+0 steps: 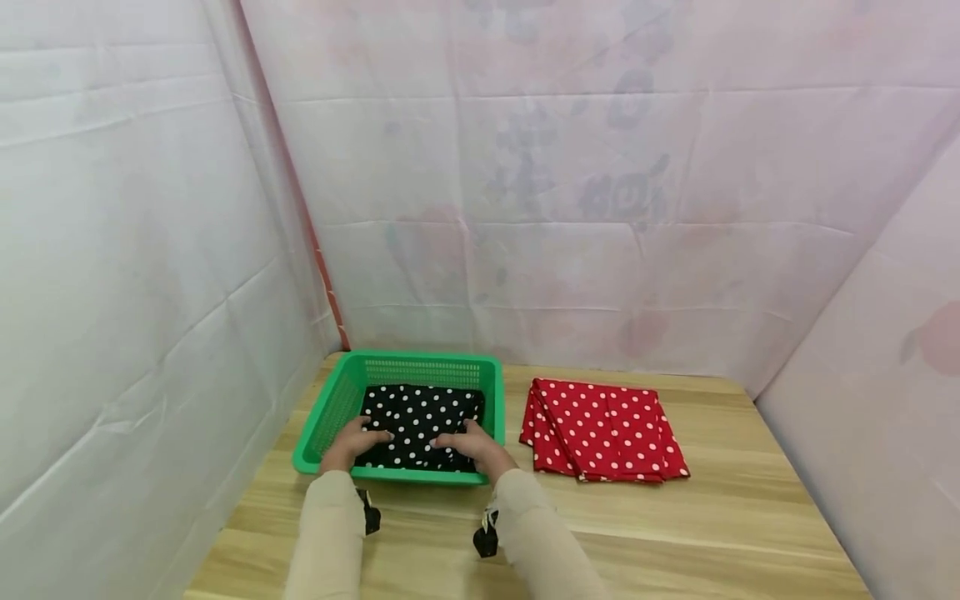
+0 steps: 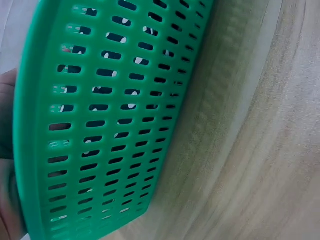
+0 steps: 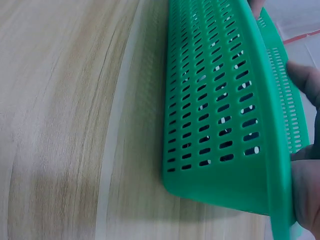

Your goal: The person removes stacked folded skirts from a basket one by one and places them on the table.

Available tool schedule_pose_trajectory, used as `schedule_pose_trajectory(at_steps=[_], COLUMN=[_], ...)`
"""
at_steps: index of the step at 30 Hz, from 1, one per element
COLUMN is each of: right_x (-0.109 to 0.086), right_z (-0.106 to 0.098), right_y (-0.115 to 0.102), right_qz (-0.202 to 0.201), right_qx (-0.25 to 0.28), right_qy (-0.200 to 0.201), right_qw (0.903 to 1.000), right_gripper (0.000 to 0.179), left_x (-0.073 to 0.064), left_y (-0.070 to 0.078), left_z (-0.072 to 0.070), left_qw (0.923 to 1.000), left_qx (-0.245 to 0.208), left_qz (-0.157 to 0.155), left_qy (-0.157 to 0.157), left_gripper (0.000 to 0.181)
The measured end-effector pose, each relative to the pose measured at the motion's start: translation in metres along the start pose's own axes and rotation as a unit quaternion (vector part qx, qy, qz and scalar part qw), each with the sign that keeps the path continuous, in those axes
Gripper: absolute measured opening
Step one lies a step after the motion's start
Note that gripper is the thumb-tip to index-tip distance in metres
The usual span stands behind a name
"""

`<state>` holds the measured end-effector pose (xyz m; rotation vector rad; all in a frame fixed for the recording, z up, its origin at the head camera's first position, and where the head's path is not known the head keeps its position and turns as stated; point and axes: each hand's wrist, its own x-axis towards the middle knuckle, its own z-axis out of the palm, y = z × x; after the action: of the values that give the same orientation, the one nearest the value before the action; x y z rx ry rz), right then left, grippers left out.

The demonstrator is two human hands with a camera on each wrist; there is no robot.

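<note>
A folded black cloth with white polka dots [image 1: 420, 421] lies inside a green plastic basket [image 1: 427, 476]. My left hand [image 1: 349, 443] reaches over the near rim and holds the cloth's left side, thumb across the top. On the opposite side my right hand [image 1: 480, 447] holds it likewise, thumb pointing inward. The other fingertips are mostly hidden down beside the cloth. Dots show through the slots of the basket wall [image 2: 105, 150] in the left wrist view. In the right wrist view, fingers and thumb of my right hand [image 3: 306, 185] dip behind the rim.
To the right of the basket, a folded red cloth with white dots [image 1: 607, 429] lies on the wooden table [image 1: 720, 533]. White sheeting [image 1: 555, 208] hangs behind and on both sides. The basket stands near the table's left back corner.
</note>
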<state>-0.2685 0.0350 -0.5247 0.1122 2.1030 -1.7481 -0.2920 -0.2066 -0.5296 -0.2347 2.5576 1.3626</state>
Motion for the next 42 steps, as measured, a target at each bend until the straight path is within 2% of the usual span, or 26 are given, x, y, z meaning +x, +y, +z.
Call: schedule_pose_trajectory(at_steps=[7,10,14,18,21,27,31,36,39,42], right_x=[-0.001,0.0,0.003,0.006,0.008,0.011,0.01,0.007,0.005,0.003], right_z=[0.003,0.006,0.006,0.004,0.002,-0.001,-0.003,-0.007,-0.013,-0.02], right_y=[0.009,0.011,0.012,0.01,0.008,0.007,0.005,-0.004,-0.009,-0.012], right_qz=[-0.007,-0.006,-0.002,0.001,0.0,-0.029,-0.057,-0.092,-0.107,-0.118], right_qx=[0.012,0.014,0.029,0.065,0.076,0.038,0.031,0.048,0.064,0.087], right_qy=[-0.012,-0.005,-0.002,0.004,0.01,0.01,0.048,0.092,0.074,0.037], right_qw=[0.9998,0.9999,0.9996,0.9979,0.997,0.9988,0.9968,0.9904,0.9895,0.9885], right_gripper=[0.089,0.091,0.085,0.073,0.066,0.039,0.031,0.044,0.059,0.069], left_x=[-0.001,0.0,0.001,0.003,0.004,0.001,-0.003,-0.005,-0.008,-0.012], left_y=[-0.005,-0.008,-0.006,-0.001,0.003,0.006,0.004,0.001,0.0,0.0], left_z=[0.005,0.004,0.002,-0.002,-0.007,-0.02,-0.028,-0.034,-0.04,-0.046], left_qw=[0.9989,0.9987,0.9986,0.9985,0.9987,0.9987,0.998,0.996,0.9934,0.9876], left_qx=[-0.045,-0.05,-0.046,-0.027,-0.008,0.003,-0.013,-0.047,-0.078,-0.116], left_qz=[-0.01,-0.005,0.001,0.01,0.022,0.04,0.054,0.065,0.073,0.092], left_qy=[-0.001,-0.006,-0.024,-0.046,-0.045,-0.03,-0.03,-0.039,-0.042,-0.053], left_gripper=[0.073,0.074,0.076,0.07,0.064,0.058,0.058,0.063,0.062,0.058])
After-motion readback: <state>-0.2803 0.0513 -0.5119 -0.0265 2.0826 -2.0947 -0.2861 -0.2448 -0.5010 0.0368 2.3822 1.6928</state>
